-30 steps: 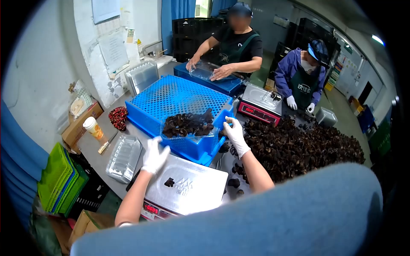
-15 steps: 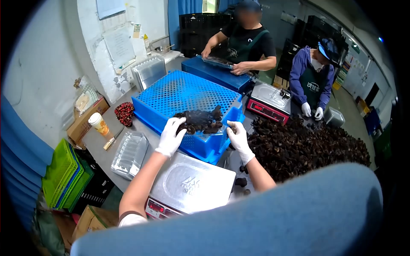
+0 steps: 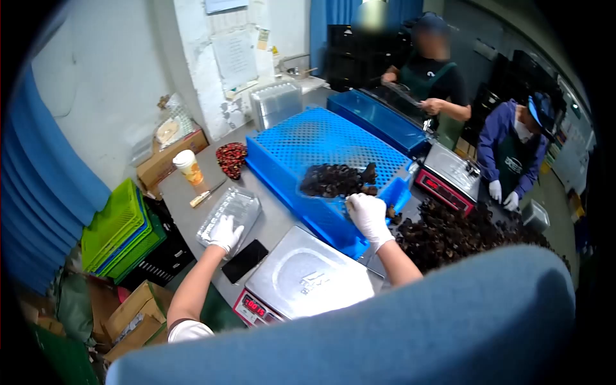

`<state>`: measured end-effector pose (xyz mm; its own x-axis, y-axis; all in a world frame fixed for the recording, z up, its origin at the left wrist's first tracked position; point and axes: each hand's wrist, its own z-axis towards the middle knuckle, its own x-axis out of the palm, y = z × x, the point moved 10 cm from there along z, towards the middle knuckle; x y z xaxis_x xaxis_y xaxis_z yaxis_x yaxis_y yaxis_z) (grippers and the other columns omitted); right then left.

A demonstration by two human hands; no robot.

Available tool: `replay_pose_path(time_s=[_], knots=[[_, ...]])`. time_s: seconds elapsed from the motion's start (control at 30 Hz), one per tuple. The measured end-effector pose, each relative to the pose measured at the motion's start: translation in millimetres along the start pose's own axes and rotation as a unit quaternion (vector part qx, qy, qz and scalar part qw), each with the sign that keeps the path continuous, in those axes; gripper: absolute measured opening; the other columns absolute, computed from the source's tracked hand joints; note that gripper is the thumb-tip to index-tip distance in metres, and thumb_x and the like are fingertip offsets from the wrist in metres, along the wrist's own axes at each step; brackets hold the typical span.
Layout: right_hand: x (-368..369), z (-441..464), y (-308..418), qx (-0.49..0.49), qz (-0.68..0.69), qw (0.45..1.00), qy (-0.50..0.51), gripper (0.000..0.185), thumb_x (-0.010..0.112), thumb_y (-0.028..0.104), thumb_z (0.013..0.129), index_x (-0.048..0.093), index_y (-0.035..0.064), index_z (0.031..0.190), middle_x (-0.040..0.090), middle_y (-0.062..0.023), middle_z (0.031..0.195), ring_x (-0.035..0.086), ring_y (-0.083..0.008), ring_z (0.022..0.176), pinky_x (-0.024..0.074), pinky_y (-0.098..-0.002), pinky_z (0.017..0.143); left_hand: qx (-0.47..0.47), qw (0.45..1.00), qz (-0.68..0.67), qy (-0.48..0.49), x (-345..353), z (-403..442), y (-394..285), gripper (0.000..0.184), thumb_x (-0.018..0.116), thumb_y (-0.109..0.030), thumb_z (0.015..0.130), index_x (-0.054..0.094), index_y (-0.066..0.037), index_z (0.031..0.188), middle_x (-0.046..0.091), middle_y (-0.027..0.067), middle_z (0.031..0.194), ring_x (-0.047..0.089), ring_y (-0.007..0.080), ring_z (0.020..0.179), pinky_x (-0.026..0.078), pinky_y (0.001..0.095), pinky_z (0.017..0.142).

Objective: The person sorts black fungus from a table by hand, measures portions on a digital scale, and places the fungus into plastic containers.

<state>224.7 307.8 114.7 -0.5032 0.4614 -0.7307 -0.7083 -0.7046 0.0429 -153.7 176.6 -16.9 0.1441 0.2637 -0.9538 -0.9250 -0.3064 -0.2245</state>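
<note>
My left hand (image 3: 224, 234), in a white glove, rests on the stacked clear plastic trays (image 3: 242, 204) with its fingers spread. My right hand (image 3: 370, 220), also gloved, is closed at the front right of the blue perforated crate (image 3: 282, 144); whatever lies between its fingers is hidden. Just beyond its fingertips, dark wood ear mushrooms (image 3: 337, 180) sit in a clear tray on the crate's top. In front of the crate is a scale (image 3: 301, 276) with a bare metal plate and lit red digits. A black phone (image 3: 245, 261) lies between the trays and the scale.
A heap of wood ear mushrooms (image 3: 462, 228) spreads to the right. Beyond are a second scale (image 3: 452, 170) and a blue box (image 3: 378, 122), with two co-workers behind. On the left stand a paper cup (image 3: 187, 167) and a red patterned bundle (image 3: 231, 160).
My left hand has left the mushroom tray and moved left onto the stacked clear trays. My right hand stays near the crate's front corner, fingers now curled. The view has swung left, uncovering the phone.
</note>
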Motion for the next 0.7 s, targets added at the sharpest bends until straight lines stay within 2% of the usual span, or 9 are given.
replay_pose_path(time_s=[0.07, 0.1, 0.23, 0.4, 0.43, 0.5, 0.57, 0.63, 0.7], knots=[[13.3, 16.3, -16.6, 0.054, 0.007, 0.998, 0.019, 0.013, 0.067, 0.022, 0.081, 0.061, 0.0126, 0.075, 0.062, -0.0076, 0.066, 0.064, -0.027, 0.062, 0.0502, -0.0411, 0.055, -0.009, 0.997, -0.04, 0.057, 16.1, -9.8, 10.0, 0.03, 0.062, -0.036, 0.088, 0.063, -0.008, 0.099, 0.062, 0.0173, 0.103, 0.062, 0.0359, 0.097, 0.049, 0.0461, 0.084], [22.4, 23.0, -26.2, 0.074, 0.014, 0.997, 0.021, 0.013, 0.069, 0.023, 0.08, 0.062, 0.0122, 0.077, 0.064, -0.0073, 0.069, 0.065, -0.0274, 0.064, 0.0512, -0.0405, 0.057, 0.0, 0.999, -0.038, 0.009, 11.0, -16.2, 7.2, 0.024, 0.063, -0.032, 0.087, 0.065, -0.009, 0.094, 0.064, 0.0153, 0.096, 0.063, 0.035, 0.091, 0.05, 0.0455, 0.081], [34.6, 46.1, -45.3, 0.116, 0.006, 0.993, 0.016, 0.025, 0.072, 0.027, 0.082, 0.069, 0.0127, 0.102, 0.068, -0.0074, 0.08, 0.067, -0.0256, 0.072, 0.0527, -0.0369, 0.064, -0.017, 0.996, -0.076, -0.037, 10.9, -15.5, 10.9, 0.021, 0.064, -0.03, 0.086, 0.068, -0.01, 0.088, 0.064, 0.0131, 0.092, 0.064, 0.0329, 0.086, 0.05, 0.0443, 0.077], [-6.3, 21.1, -12.1, 0.124, 0.174, 0.976, 0.047, 0.023, 0.067, 0.027, 0.086, 0.072, 0.0096, 0.101, 0.071, -0.0108, 0.089, 0.069, -0.0277, 0.079, 0.0542, -0.0359, 0.071, -0.082, 0.979, -0.186, -0.028, 22.9, -3.7, 41.1, 0.019, 0.065, -0.026, 0.081, 0.071, -0.008, 0.078, 0.067, 0.0129, 0.08, 0.065, 0.0284, 0.075, 0.051, 0.039, 0.07], [-13.1, 4.2, -8.4, 0.136, 0.196, 0.967, 0.095, 0.023, 0.067, 0.025, 0.086, 0.072, 0.0099, 0.102, 0.071, -0.0117, 0.09, 0.069, -0.0281, 0.079, 0.0545, -0.0358, 0.071, -0.168, 0.944, -0.28, 0.054, 61.0, 2.4, 71.0, 0.016, 0.066, -0.023, 0.081, 0.072, -0.008, 0.078, 0.068, 0.0104, 0.075, 0.065, 0.0211, 0.068, 0.051, 0.0352, 0.066], [-38.0, -37.5, -4.9, 0.12, 0.268, 0.953, 0.078, 0.022, 0.067, 0.021, 0.086, 0.071, 0.0066, 0.103, 0.071, -0.0123, 0.087, 0.068, -0.0265, 0.073, 0.0534, -0.0348, 0.068, -0.188, 0.922, -0.331, 0.073, 68.1, 7.3, 80.5, 0.014, 0.065, -0.018, 0.081, 0.072, -0.006, 0.079, 0.068, 0.007, 0.07, 0.063, 0.0147, 0.065, 0.05, 0.0321, 0.064], [-50.2, -97.0, -20.0, 0.244, 0.342, 0.895, 0.146, 0.022, 0.068, 0.016, 0.087, 0.07, 0.0021, 0.104, 0.07, -0.0126, 0.085, 0.066, -0.0165, 0.071, 0.0515, -0.0299, 0.067, -0.219, 0.865, -0.445, 0.083, 86.8, 12.3, 91.7, 0.016, 0.059, -0.012, 0.084, 0.069, -0.002, 0.077, 0.066, 0.008, 0.068, 0.061, 0.0148, 0.066, 0.049, 0.0328, 0.063], [-86.4, -149.0, -30.8, 0.254, 0.355, 0.894, 0.101, 0.021, 0.066, 0.011, 0.088, 0.069, 0.0003, 0.106, 0.071, -0.0121, 0.087, 0.065, -0.0132, 0.075, 0.0511, -0.0268, 0.07, -0.197, 0.923, -0.322, -0.07, 53.5, 6.2, 84.0, 0.016, 0.056, -0.011, 0.089, 0.062, 0.0, 0.082, 0.063, 0.0123, 0.075, 0.061, 0.024, 0.073, 0.048, 0.0373, 0.069], [-112.1, -218.3, -49.2, 0.342, 0.365, 0.861, 0.094, 0.021, 0.064, 0.008, 0.088, 0.069, 0.0007, 0.107, 0.071, -0.0088, 0.088, 0.064, -0.0109, 0.08, 0.0511, -0.0259, 0.075, -0.07, 0.94, -0.226, -0.246, -23.8, -22.5, 18.4, 0.014, 0.052, -0.013, 0.094, 0.054, 0.001, 0.088, 0.057, 0.0169, 0.084, 0.056, 0.0344, 0.081, 0.045, 0.042, 0.075]])
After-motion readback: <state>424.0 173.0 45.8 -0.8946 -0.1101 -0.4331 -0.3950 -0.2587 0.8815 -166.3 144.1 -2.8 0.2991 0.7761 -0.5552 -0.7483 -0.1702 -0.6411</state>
